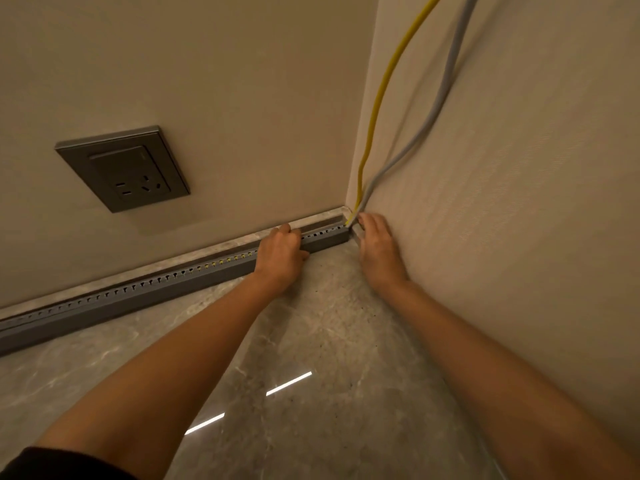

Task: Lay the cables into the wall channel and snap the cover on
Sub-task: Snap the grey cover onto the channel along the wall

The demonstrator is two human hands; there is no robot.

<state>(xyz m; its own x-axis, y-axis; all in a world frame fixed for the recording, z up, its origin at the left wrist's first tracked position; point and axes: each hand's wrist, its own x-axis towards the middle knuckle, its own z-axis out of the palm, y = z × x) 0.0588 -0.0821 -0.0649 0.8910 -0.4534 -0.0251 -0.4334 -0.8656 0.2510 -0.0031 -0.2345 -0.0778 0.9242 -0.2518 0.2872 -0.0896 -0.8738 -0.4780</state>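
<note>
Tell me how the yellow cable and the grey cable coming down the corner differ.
The yellow cable is bright yellow and thinner; the grey cable is pale grey and looks thicker. The yellow cable hangs nearer the corner, while the grey cable runs further right along the right-hand wall. Both drop from above and meet at the corner end of the grey wall channel, beside the right hand.

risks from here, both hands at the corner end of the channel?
1. The yellow cable and grey cable bend sharply into the channel at the corner; they may kink or spring back out.
2. The left hand presses on the slotted channel top; fingers could get pinched.
</note>
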